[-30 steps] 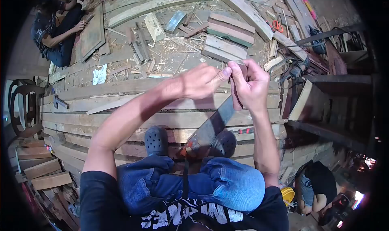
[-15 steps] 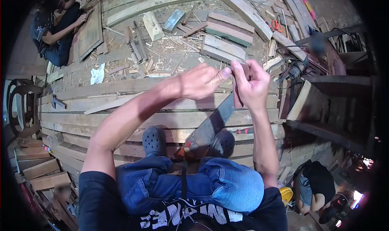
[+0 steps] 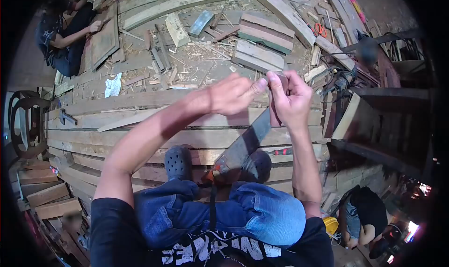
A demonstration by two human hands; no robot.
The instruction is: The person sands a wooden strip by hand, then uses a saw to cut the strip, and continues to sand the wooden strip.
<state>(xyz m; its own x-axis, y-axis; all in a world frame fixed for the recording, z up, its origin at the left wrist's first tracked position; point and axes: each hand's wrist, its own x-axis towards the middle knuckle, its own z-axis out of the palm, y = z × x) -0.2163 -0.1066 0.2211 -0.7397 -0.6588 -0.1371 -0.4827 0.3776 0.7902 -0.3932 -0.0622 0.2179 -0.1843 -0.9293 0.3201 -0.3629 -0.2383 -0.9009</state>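
My right hand [image 3: 295,101] is closed around a reddish-brown wooden strip [image 3: 275,113], which sticks out below the fingers and shows again between thumb and forefinger. Close beside it, my left hand [image 3: 234,95] is curled with its thumb tip near the strip's top; whatever its fingers hold, if anything, is hidden. Under both hands a handsaw [image 3: 243,143] lies slantwise over the planks, its orange handle close to my feet. A red-handled screwdriver [image 3: 281,151] rests right of the saw.
Slatted planks [image 3: 196,139] stretch beneath me. Beyond are stacked wooden blocks [image 3: 264,35], a blue-grey block [image 3: 201,23], orange scissors [image 3: 320,29], a power tool [image 3: 340,82] and scattered shavings. A hammer [image 3: 68,117] lies left. A co-worker [image 3: 61,40] sits top left beside a board; another person [image 3: 362,215] is lower right.
My hands and the strip keep almost the same position. The co-worker's hand at top left has shifted slightly over the board.
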